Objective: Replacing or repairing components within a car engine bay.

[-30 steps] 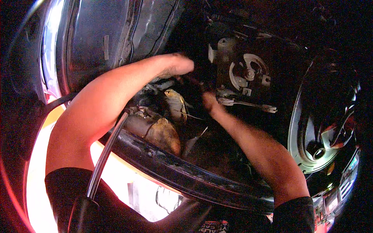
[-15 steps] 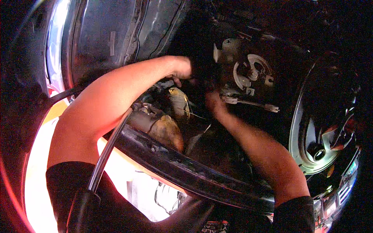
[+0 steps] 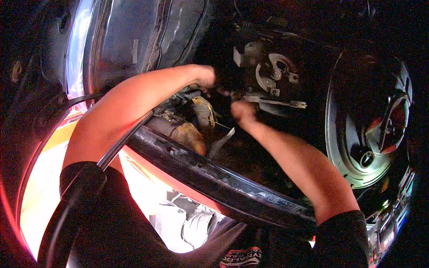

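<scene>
A dark vehicle underside fills the frame, wheel [image 3: 368, 120] at right. The left hand [image 3: 206, 76] vanishes into shadow at centre top, its grip unreadable; the right hand [image 3: 242, 110] curls closed near a metal bracket [image 3: 270, 78]. Working blind, fingers could snag on the bracket's sharp edges or on the thin wire [image 3: 220, 124].

Both bare arms reach up into a dark engine bay. The left hand [image 3: 204, 76] disappears into shadow beside a metal bracket [image 3: 272, 73] with a round pulley-like part. The right hand [image 3: 243, 111] is curled just below a thin metal bar [image 3: 279, 102]. A black hose [image 3: 120, 143] crosses the left forearm. A rusty part [image 3: 190, 136] sits below the hands, above a dark metal rail [image 3: 223, 183].
</scene>
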Available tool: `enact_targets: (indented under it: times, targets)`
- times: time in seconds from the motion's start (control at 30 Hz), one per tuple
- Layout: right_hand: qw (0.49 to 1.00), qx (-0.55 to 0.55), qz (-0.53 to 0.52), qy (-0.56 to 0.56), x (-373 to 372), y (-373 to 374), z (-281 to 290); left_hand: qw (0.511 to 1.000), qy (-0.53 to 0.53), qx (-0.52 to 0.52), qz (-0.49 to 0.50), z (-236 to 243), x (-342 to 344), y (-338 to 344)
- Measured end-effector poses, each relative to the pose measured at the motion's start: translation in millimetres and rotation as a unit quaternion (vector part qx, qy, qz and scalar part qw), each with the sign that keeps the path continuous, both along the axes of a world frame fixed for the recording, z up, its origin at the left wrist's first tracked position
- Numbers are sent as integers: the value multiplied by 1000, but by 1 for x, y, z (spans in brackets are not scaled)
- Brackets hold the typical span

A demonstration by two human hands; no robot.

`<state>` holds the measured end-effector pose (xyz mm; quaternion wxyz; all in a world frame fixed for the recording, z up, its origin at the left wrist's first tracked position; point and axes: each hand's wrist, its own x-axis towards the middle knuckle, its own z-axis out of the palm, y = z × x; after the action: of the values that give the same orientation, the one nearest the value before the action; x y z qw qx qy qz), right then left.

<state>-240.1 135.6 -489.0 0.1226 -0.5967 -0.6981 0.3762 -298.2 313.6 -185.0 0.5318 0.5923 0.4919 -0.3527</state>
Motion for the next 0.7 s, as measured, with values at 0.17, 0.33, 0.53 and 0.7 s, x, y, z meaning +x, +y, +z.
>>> enact_targets:
  times: [0.17,0.33,0.53,0.7]
  targets:
    - [983,23,-150,103,-6,-2,-4,988,-69,75,-114,-20,-7,-3]
    - [981,81,-159,79,36,-22,-12,953,-149,145,-220,-51,-25,-7]
    - [982,183,26,-21,65,-39,-26,880,-198,248,-355,-65,-29,-9]
    - [982,183,17,44,77,-19,60,948,-71,199,-237,-43,-13,-7]
